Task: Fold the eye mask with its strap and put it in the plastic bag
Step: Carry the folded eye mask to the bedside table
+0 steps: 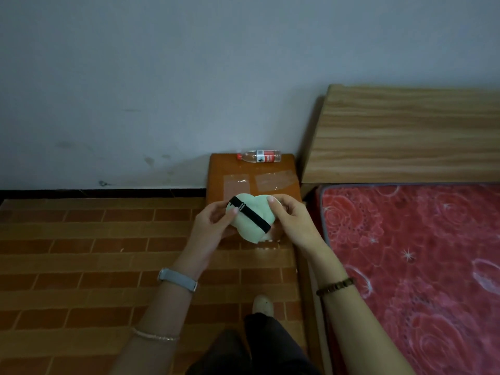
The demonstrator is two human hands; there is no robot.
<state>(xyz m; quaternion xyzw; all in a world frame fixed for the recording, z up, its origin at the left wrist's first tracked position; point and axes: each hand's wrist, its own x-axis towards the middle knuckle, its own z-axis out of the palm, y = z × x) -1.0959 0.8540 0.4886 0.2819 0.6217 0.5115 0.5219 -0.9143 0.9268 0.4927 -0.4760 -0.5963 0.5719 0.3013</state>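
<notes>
- We hold the pale green eye mask (250,218) up in both hands, in the air above the near edge of the small orange-brown table (216,169).
- Our left hand (213,226) pinches the mask's left side, thumb pressed on its face near the black strap (250,213).
- Our right hand (290,216) closes on the mask's right edge, fingertips curled over the top.
- The strap runs diagonally across the mask, from upper left to lower right.
- Two clear plastic bags (274,180) lie flat on the table beyond the mask, side by side.
- A bottle (259,156) lies on its side at the table's far edge, against the wall.
- A red patterned mattress (419,253) sits to our right.
</notes>
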